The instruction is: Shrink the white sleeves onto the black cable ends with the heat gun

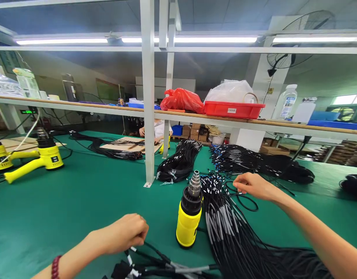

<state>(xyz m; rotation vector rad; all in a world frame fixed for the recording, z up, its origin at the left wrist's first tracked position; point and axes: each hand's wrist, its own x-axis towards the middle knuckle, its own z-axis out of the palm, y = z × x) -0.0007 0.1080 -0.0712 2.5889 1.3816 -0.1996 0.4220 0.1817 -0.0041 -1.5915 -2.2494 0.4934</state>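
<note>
My left hand (124,233) is closed, knuckles up, at the lower left. A black cable (156,252) runs out from under its fingers, above several cable ends with white labels. My right hand (254,185) pinches a thin black cable (248,208) that loops on the table beside it. Left of that hand lies a large bundle of black cables (225,224) with grey sleeves and white-marked tips. Between my hands a yellow heat gun (189,217) stands upright, its metal nozzle pointing up. The fingertips of my left hand are hidden.
Further cable bundles lie at the back of the green table (88,201). More yellow heat guns (52,157) stand at the left. A white post (148,97) rises mid-table. The shelf (108,108) holds a red bin (233,110), a red bag and bottles. A person (157,130) sits opposite.
</note>
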